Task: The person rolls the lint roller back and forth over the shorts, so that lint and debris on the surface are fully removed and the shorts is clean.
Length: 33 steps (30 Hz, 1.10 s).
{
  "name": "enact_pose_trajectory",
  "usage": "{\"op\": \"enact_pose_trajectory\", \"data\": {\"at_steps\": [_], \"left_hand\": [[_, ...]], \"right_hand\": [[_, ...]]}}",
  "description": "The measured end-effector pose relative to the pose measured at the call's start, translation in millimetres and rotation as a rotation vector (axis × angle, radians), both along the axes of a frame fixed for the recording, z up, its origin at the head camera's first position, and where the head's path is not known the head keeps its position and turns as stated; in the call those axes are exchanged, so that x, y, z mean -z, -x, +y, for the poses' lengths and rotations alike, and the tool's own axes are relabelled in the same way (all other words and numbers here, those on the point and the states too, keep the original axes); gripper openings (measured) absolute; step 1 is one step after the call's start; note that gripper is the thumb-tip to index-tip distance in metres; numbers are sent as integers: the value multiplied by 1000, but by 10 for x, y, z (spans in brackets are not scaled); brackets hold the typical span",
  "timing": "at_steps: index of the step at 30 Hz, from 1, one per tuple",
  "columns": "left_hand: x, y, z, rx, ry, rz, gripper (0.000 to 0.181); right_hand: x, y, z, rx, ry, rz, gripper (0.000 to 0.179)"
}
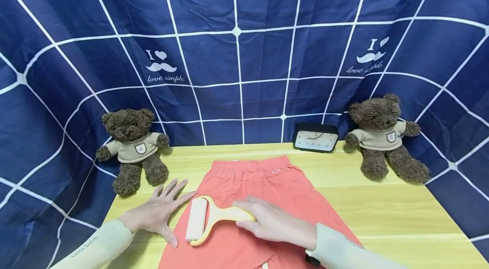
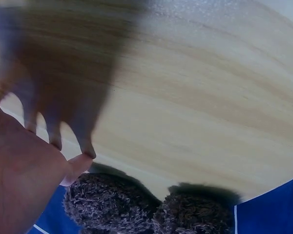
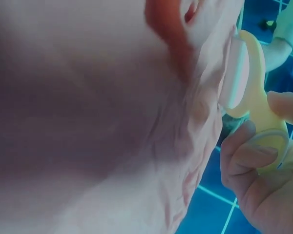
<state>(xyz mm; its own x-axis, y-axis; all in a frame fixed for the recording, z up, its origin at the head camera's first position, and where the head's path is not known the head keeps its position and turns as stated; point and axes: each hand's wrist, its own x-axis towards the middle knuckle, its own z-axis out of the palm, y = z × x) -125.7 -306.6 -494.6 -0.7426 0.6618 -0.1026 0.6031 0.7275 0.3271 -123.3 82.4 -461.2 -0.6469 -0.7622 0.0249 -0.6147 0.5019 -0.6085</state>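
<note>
Coral shorts [image 1: 298, 192] lie spread on the wooden table, waistband toward the back. My right hand [image 1: 269, 222] grips the yellow handle of a lint roller [image 1: 221, 216]. Its white roll rests on the left side of the shorts in the head view. In the right wrist view the right hand's fingers [image 3: 244, 158] curl round the handle, and the roll meets the cloth. My left hand [image 1: 158, 209] is spread with straight fingers at the left edge of the shorts, its thumb and index finger near the cloth. The left wrist view shows part of that left hand [image 2: 27, 170] over the table.
One brown teddy bear [image 1: 133, 146] sits at the table's back left, and another teddy bear [image 1: 382, 137] at the back right. A black alarm clock [image 1: 316, 138] stands near the right bear. A blue white-lined cloth [image 1: 263, 57] hangs behind the wooden table [image 1: 393, 214].
</note>
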Motion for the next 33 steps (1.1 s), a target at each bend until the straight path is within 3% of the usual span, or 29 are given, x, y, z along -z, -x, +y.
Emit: {"op": "enact_pose_trajectory", "data": {"at_steps": [14,26,33], "left_hand": [[-4,-6,13,-20,13,-13,145],[-30,-4,34,-29,17,-37,145],[-8,12,34,-21,7,-39,146]], "right_hand": [[-44,111,368,25,-52,-97,45],[-81,200,798,-14,-57,-73,47],[-97,229,1078,-42,-39,1,49]]}}
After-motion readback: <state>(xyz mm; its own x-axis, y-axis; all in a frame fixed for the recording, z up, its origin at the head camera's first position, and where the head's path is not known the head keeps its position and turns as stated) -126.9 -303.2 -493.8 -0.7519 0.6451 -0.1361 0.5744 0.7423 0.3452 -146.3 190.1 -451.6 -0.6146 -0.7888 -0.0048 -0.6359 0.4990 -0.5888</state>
